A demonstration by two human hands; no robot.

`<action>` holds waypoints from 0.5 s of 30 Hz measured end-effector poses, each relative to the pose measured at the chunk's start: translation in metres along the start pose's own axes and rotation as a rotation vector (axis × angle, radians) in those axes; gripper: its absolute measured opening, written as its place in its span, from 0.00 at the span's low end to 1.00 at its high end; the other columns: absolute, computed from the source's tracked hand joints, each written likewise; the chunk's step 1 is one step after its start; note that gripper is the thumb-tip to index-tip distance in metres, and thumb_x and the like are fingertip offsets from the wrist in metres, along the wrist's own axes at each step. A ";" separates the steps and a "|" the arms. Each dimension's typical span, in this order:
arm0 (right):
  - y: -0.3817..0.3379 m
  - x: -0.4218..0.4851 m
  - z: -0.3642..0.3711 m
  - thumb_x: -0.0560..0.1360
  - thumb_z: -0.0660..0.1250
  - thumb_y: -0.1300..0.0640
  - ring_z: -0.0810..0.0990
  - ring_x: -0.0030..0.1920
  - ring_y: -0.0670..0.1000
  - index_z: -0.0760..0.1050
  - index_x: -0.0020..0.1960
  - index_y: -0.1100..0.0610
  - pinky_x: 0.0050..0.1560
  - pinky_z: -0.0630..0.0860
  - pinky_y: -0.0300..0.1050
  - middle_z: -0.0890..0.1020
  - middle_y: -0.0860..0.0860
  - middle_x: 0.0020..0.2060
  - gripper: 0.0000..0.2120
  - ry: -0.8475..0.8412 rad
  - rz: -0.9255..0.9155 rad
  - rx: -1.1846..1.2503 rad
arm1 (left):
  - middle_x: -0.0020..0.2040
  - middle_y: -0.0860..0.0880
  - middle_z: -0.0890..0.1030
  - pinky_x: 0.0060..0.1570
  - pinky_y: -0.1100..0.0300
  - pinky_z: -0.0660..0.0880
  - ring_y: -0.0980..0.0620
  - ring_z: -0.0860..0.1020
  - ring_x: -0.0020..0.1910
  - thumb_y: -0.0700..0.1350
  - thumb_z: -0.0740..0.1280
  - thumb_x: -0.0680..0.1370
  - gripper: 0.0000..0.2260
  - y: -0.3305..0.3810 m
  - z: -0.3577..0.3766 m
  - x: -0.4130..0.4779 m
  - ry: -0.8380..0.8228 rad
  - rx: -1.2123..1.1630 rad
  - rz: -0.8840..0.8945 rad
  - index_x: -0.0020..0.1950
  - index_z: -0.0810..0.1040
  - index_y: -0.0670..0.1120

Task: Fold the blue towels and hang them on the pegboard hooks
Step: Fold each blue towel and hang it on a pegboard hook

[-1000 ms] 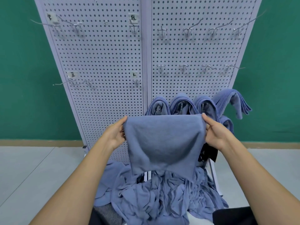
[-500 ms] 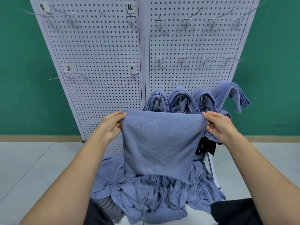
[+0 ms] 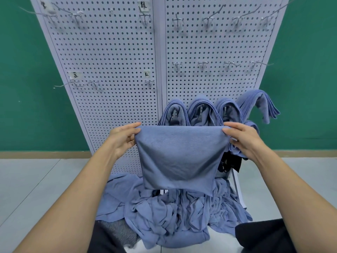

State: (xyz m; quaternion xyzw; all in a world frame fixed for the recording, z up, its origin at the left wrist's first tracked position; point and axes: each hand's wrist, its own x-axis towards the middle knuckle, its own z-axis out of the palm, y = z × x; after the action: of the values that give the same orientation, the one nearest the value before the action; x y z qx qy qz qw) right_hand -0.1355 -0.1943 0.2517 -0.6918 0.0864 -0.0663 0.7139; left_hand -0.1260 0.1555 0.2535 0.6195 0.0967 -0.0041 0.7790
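- My left hand [image 3: 125,137] pinches the top left corner of a folded blue towel [image 3: 178,157], thumb in front and fingers curled behind. My right hand [image 3: 242,139] pinches the top right corner the same way.
- The towel hangs flat between both hands at chest height, in front of the pegboard [image 3: 113,70].
- Risk: only the corners are held, so if either pinch slips the fold could drop open.
- Its lower right corner sags lower, so the fold may end up crooked.
- Below lies a pile of loose towels [image 3: 173,216]; a dropped towel would get lost among them.
- Just behind, the hung towels [image 3: 200,114] crowd the bottom row, and one at the far right sits askew. A nudge could knock it off.
- The bare hooks [image 3: 202,64] sit higher, and reaching for them may loosen my grip.
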 end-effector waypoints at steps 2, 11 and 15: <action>0.001 -0.002 0.001 0.73 0.69 0.68 0.77 0.34 0.41 0.78 0.57 0.58 0.33 0.73 0.30 0.79 0.50 0.39 0.14 0.008 -0.047 -0.094 | 0.44 0.48 0.82 0.40 0.64 0.76 0.55 0.78 0.39 0.34 0.70 0.74 0.09 -0.001 -0.002 0.000 0.028 0.088 0.045 0.51 0.82 0.45; 0.012 0.003 0.001 0.72 0.72 0.64 0.77 0.42 0.52 0.82 0.51 0.64 0.50 0.72 0.43 0.83 0.58 0.43 0.08 0.131 -0.385 -0.807 | 0.41 0.47 0.81 0.44 0.63 0.74 0.52 0.75 0.38 0.33 0.73 0.71 0.10 -0.007 -0.004 -0.002 0.168 0.784 0.456 0.51 0.83 0.42; 0.004 0.000 0.002 0.75 0.70 0.59 0.73 0.41 0.51 0.81 0.46 0.63 0.44 0.66 0.42 0.77 0.52 0.37 0.07 0.167 -0.431 -0.941 | 0.32 0.50 0.76 0.36 0.65 0.67 0.54 0.69 0.32 0.38 0.71 0.74 0.02 -0.006 -0.008 -0.001 0.152 0.815 0.480 0.41 0.82 0.42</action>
State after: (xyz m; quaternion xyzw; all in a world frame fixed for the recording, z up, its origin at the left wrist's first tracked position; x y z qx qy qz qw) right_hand -0.1351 -0.1922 0.2480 -0.9320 0.0192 -0.2206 0.2869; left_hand -0.1288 0.1621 0.2457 0.8779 -0.0020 0.1837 0.4423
